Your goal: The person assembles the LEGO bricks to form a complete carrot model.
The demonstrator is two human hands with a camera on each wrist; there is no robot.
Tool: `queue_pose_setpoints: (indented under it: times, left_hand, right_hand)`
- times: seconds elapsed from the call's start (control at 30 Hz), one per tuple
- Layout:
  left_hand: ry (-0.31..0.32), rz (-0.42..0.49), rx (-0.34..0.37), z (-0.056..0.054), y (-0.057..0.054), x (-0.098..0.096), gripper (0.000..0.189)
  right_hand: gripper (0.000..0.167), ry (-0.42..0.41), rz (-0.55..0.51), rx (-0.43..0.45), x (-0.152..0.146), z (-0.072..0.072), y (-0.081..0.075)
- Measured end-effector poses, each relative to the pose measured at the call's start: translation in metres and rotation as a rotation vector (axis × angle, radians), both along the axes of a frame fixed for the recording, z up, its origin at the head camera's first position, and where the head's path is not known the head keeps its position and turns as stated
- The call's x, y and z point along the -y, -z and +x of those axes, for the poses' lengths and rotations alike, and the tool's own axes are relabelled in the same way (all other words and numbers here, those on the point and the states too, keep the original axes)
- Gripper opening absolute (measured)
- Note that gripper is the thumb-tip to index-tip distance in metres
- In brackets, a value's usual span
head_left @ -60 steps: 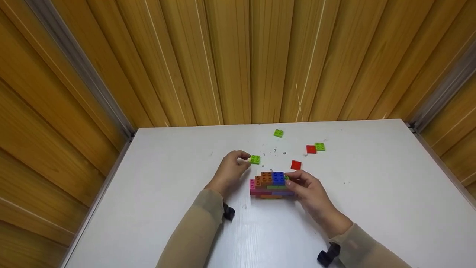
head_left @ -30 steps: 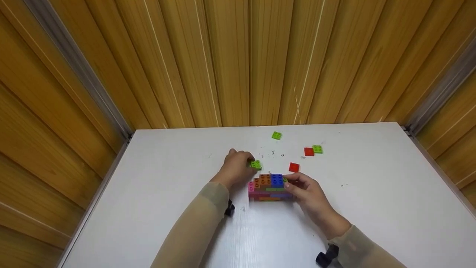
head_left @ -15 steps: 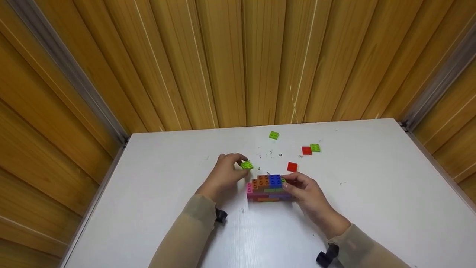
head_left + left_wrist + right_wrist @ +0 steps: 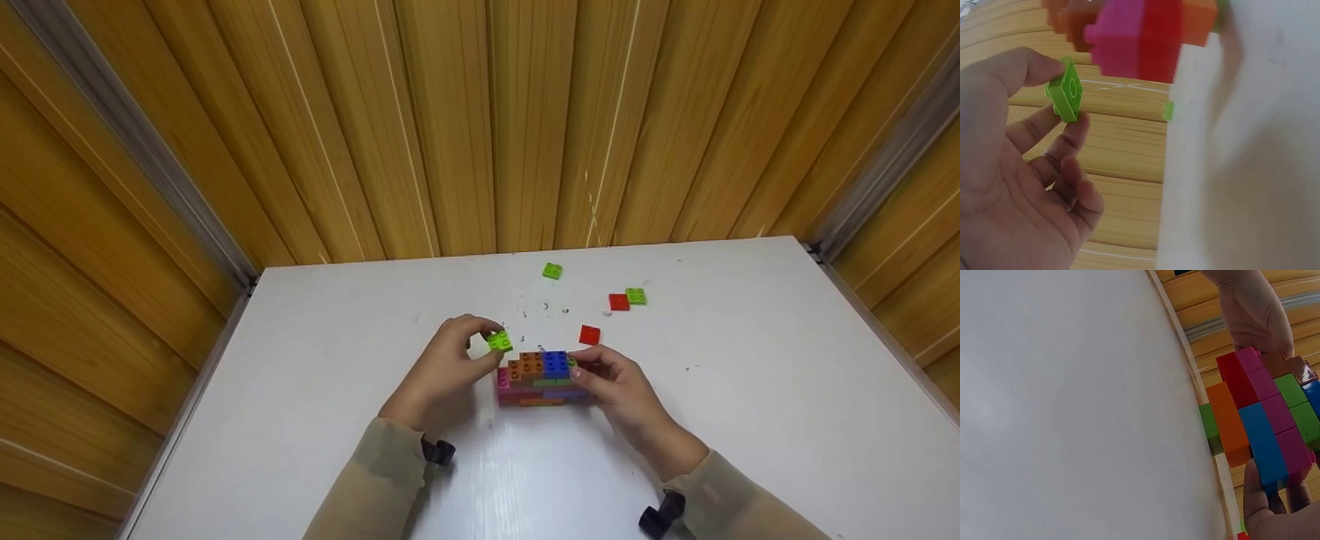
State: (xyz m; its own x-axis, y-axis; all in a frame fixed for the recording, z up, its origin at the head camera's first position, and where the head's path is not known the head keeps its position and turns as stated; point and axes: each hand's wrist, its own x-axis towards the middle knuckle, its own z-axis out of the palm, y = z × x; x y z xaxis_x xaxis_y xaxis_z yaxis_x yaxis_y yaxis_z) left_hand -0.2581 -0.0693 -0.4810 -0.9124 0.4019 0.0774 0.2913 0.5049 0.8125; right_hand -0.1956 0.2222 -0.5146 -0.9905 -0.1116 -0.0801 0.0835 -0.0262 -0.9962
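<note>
Between thumb and fingertips, my left hand [image 4: 448, 361] pinches a flat lime-green toy brick [image 4: 499, 341], studs up, just left of and above the stacked block build. The left wrist view shows the hollow underside of this green brick [image 4: 1072, 93]. My right hand [image 4: 626, 390] grips the right end of the build [image 4: 531, 381], a layered stack of pink, red, orange, brown, blue, green and magenta bricks. In the right wrist view, fingers [image 4: 1255, 489] press at the blue brick [image 4: 1264, 444] on its lower side. Brown and blue studs face up on top.
Behind the build lie a red plate [image 4: 590, 334], another red plate [image 4: 619, 302] touching a green brick [image 4: 636, 296], and a green brick [image 4: 553, 271] near the back edge. Small dark specks dot the white table [image 4: 300, 420]. A wood-panelled wall [image 4: 450, 135] stands behind.
My left hand took hold of the green brick on the table, lifted it and drew it left, then brought it near the build's left end. The right hand keeps its grip on the build.
</note>
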Motion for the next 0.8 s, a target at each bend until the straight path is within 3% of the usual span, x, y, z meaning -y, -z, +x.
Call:
queue_pose_setpoints:
  times: [0.27, 0.57, 0.8]
  left_hand:
    - [0.047, 0.025, -0.045, 0.015, -0.017, 0.0, 0.036]
    - [0.155, 0.016, -0.093, 0.021, -0.011, -0.007, 0.034]
    - [0.15, -0.007, -0.073, 0.02, -0.011, -0.008, 0.036]
  right_hand:
    - [0.025, 0.011, -0.01, -0.005, 0.001, 0.0, 0.001]
    - [0.024, 0.001, -0.011, 0.018, -0.001, 0.004, 0.004]
    - [0.024, -0.025, 0.011, 0.002, -0.001, 0.0, 0.001]
